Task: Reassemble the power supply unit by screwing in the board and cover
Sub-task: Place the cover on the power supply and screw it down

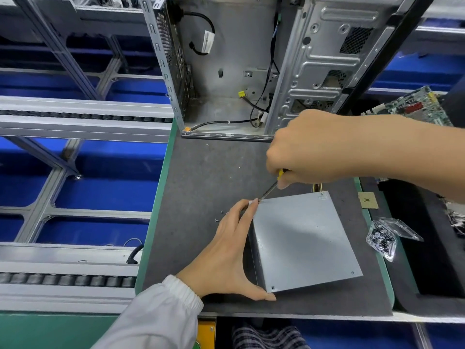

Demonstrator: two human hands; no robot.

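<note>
Two hands work on one grey metal box. Nearest, the left hand spreads along the left side of the power supply unit, thumb hooked at the near corner and forefinger reaching the far-left corner, bracing it rather than gripping it. The unit sits on the dark tabletop with its cover uppermost; a screw hole shows at the near-left corner, another mark at the near-right, and the far-right corner seems to carry a screw already, though that is too small to be sure.

Further on, the right hand is curled round a yellow-handled screwdriver, whose shaft slants down to the far-left corner, just beside the left forefinger tip. Whether a screw sits under the tip cannot be told.

My read is that this corner is being fastened. The slanted shaft is the main risk — it could cam out and jab the forefinger or scratch the cover, or start the screw cross-threaded. The brace is light, so a hard push might slide the box.

A few loose screws lie just left of the hand, easily knocked off the edge — a clear bag of screws lies to the right. Beyond stands an open computer case.
</note>
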